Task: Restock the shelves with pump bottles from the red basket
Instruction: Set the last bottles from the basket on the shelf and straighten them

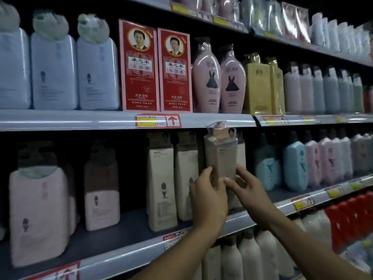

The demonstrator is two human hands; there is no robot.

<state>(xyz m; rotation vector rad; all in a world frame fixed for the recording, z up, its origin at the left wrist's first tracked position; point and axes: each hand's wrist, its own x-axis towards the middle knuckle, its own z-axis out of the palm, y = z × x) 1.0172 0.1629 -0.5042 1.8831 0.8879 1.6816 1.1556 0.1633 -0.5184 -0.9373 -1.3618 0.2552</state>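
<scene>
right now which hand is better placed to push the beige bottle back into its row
Right. The right hand holds the beige bottle on its open side; the left hand is beside the neighbouring bottles.

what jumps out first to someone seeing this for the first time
Two hands, left hand and right hand, grip a beige pump bottle in front of the middle shelf, beside matching beige bottles. Above them, two bright red boxes stand out on the upper shelf.

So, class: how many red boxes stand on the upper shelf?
2: left red box and right red box, side by side between pale packs and pink bottles. More may hide behind.
</scene>
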